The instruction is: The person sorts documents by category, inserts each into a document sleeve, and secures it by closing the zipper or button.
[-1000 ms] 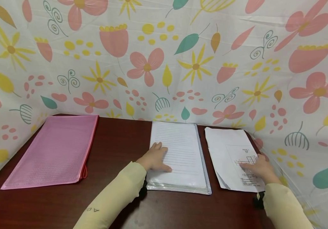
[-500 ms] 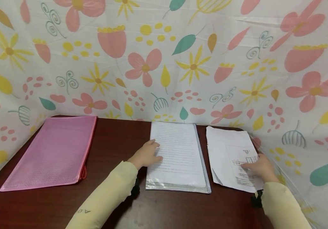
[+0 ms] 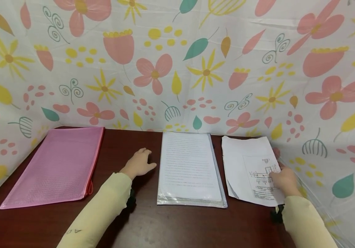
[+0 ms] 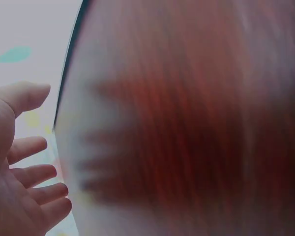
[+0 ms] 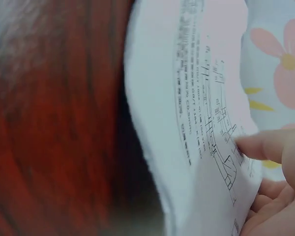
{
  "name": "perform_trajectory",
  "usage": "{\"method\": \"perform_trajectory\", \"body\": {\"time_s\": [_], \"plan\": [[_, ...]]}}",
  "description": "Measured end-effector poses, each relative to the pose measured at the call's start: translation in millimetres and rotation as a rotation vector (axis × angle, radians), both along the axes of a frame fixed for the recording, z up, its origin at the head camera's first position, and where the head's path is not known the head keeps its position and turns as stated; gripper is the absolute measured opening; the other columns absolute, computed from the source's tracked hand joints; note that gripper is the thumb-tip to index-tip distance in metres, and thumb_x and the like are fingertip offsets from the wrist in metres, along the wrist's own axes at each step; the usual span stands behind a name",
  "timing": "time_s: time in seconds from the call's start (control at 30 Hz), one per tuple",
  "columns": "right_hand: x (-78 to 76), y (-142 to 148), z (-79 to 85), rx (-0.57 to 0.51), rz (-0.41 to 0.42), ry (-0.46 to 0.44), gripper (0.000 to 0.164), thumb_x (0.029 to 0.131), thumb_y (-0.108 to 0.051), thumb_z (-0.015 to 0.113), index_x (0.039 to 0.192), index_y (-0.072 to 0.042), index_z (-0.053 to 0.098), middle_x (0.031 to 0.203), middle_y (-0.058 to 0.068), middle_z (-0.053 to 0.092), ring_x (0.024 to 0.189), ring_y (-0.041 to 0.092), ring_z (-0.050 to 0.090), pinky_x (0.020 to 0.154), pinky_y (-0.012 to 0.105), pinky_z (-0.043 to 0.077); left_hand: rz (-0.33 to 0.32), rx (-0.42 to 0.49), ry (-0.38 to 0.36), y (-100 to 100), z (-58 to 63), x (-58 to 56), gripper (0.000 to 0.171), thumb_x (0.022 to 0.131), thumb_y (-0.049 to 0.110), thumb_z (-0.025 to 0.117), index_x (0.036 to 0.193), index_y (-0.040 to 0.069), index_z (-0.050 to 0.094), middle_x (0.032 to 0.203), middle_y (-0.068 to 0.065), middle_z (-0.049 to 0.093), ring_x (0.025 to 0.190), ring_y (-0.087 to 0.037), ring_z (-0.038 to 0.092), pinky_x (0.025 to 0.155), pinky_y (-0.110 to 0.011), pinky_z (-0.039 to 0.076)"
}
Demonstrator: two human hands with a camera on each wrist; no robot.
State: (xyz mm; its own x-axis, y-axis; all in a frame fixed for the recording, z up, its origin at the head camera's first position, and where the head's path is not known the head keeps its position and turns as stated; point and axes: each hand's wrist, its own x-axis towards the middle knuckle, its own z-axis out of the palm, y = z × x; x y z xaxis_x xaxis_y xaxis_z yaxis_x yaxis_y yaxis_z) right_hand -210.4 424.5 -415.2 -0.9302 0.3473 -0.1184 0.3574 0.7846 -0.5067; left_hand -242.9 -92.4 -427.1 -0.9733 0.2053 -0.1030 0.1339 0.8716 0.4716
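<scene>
And your R hand (image 3: 285,181) has the grip: thumb on the printed face of the white papers (image 3: 242,162), fingers bent in behind their R edge, gap closed down to the paper's thickness, a proper pinch. R wrist view backs you up, w/ the paper bowed in a wave and its rim up off the wood, dark shadow underneath. Those papers sit toward the far R corner of the worktop (image 3: 177,227), slightly askew, diagram and small print at your thumb, near L corner curling up.

Over to your L hand (image 3: 138,163): loose, fingers apart and a bit bent, thumb well out to the side, nothing in it. It's over the dark wood btwn the two pouches, nearer the clear one; can't tell if any fingertip touches down. L wrist view gives you the palm side, plus a blurred reflection of fingers in the gloss.

Just R of that hand, the clear pouch (image 3: 190,165) lies flat, its top at the worktop's far edge, a sheet of printed lines showing thru, grey-blue strip down its R side. Narrow strip of wood btwn it and your papers.

Out by the far L corner, the pink pouch (image 3: 56,165) lies flat too, w/ a red loop (image 3: 90,187) near its near R corner. Flowered cloth (image 3: 156,38) hangs behind the far edge.
</scene>
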Motion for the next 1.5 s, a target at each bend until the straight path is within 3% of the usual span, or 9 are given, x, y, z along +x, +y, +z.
{"method": "perform_trajectory", "body": {"time_s": [0.07, 0.2, 0.47, 0.67, 0.8, 0.93, 1.03, 1.17, 1.5], "plan": [[1.5, 1.0, 1.7, 0.003, -0.015, -0.001, 0.042, 0.090, -0.014, 0.047, 0.114, 0.020, 0.050, 0.083, 0.027, 0.060, 0.068, 0.029, 0.058, 0.054, 0.036, 0.047, 0.014, -0.010, 0.002, -7.5, 1.5, -1.0, 0.063, 0.090, 0.034, 0.060, 0.139, -0.001, 0.040, 0.150, -0.025, 0.028, 0.135, -0.041, 0.033, 0.104, -0.053, 0.038], [4.0, 3.4, 5.4, -0.028, -0.048, 0.009, 0.045, 0.094, -0.018, 0.039, 0.119, 0.019, 0.048, 0.087, 0.027, 0.059, 0.071, 0.028, 0.058, 0.056, 0.034, 0.045, 0.036, -0.037, 0.023, -23.7, 4.3, -3.2, 0.063, 0.090, 0.032, 0.059, 0.138, -0.004, 0.040, 0.147, -0.028, 0.031, 0.132, -0.044, 0.037, 0.101, -0.054, 0.040], [6.1, 14.8, 5.8, -0.105, -0.068, 0.071, 0.048, 0.096, -0.021, 0.040, 0.127, 0.015, 0.046, 0.101, 0.028, 0.057, 0.074, 0.022, 0.056, 0.058, 0.028, 0.045, 0.120, -0.070, 0.008, -66.5, 14.5, -3.6, 0.063, 0.090, 0.031, 0.057, 0.137, -0.006, 0.039, 0.139, -0.031, 0.037, 0.121, -0.047, 0.046, 0.092, -0.057, 0.045], [9.5, 22.9, 5.4, -0.162, -0.117, 0.057, 0.053, 0.096, -0.026, 0.039, 0.135, 0.011, 0.041, 0.115, 0.029, 0.053, 0.077, 0.019, 0.056, 0.060, 0.027, 0.046, 0.169, -0.130, -0.022, -105.3, 19.5, -1.7, 0.062, 0.092, 0.028, 0.054, 0.135, -0.014, 0.037, 0.133, -0.038, 0.039, 0.119, -0.051, 0.043, 0.097, -0.058, 0.040], [13.9, 23.7, 7.8, -0.203, -0.132, 0.070, 0.055, 0.095, -0.031, 0.042, 0.130, 0.012, 0.044, 0.104, 0.024, 0.058, 0.067, 0.014, 0.057, 0.056, 0.029, 0.050, 0.203, -0.152, -0.037, -128.3, 22.1, 1.5, 0.046, 0.090, 0.023, 0.054, 0.115, -0.016, 0.052, 0.120, -0.038, 0.050, 0.108, -0.050, 0.051, 0.089, -0.055, 0.045], [16.4, 23.3, 9.6, -0.238, -0.144, 0.077, 0.059, 0.094, -0.037, 0.048, 0.128, 0.012, 0.046, 0.091, 0.013, 0.060, 0.063, 0.011, 0.057, 0.055, 0.030, 0.051, 0.268, -0.150, -0.062, -145.3, 25.0, 7.1, 0.026, 0.088, 0.018, 0.053, 0.087, -0.006, 0.060, 0.101, -0.031, 0.060, 0.083, -0.038, 0.057, 0.070, -0.047, 0.048], [17.0, 22.2, 10.5, -0.270, -0.145, 0.077, 0.062, 0.094, -0.039, 0.051, 0.131, 0.010, 0.045, 0.086, 0.005, 0.060, 0.063, 0.010, 0.057, 0.056, 0.031, 0.052, 0.319, -0.144, -0.088, -153.1, 26.1, 11.9, 0.021, 0.087, 0.017, 0.052, 0.077, -0.001, 0.058, 0.086, -0.022, 0.060, 0.073, -0.031, 0.053, 0.061, -0.041, 0.045], [16.8, 19.5, 11.8, -0.301, -0.129, 0.079, 0.063, 0.093, -0.040, 0.052, 0.134, 0.008, 0.044, 0.079, -0.004, 0.060, 0.063, 0.009, 0.059, 0.057, 0.031, 0.052, 0.368, -0.122, -0.131, -159.4, 26.3, 16.2, 0.023, 0.088, 0.019, 0.053, 0.071, 0.003, 0.057, 0.076, -0.016, 0.056, 0.071, -0.031, 0.052, 0.056, -0.037, 0.044], [14.3, 12.7, 15.5, -0.353, -0.155, 0.094, 0.064, 0.093, -0.042, 0.053, 0.134, 0.005, 0.045, 0.067, -0.014, 0.057, 0.058, 0.009, 0.060, 0.055, 0.031, 0.053, 0.412, -0.083, -0.144, -163.0, 26.7, 14.1, 0.028, 0.088, 0.024, 0.051, 0.082, -0.002, 0.061, 0.093, -0.027, 0.058, 0.078, -0.036, 0.053, 0.058, -0.041, 0.046]]}}
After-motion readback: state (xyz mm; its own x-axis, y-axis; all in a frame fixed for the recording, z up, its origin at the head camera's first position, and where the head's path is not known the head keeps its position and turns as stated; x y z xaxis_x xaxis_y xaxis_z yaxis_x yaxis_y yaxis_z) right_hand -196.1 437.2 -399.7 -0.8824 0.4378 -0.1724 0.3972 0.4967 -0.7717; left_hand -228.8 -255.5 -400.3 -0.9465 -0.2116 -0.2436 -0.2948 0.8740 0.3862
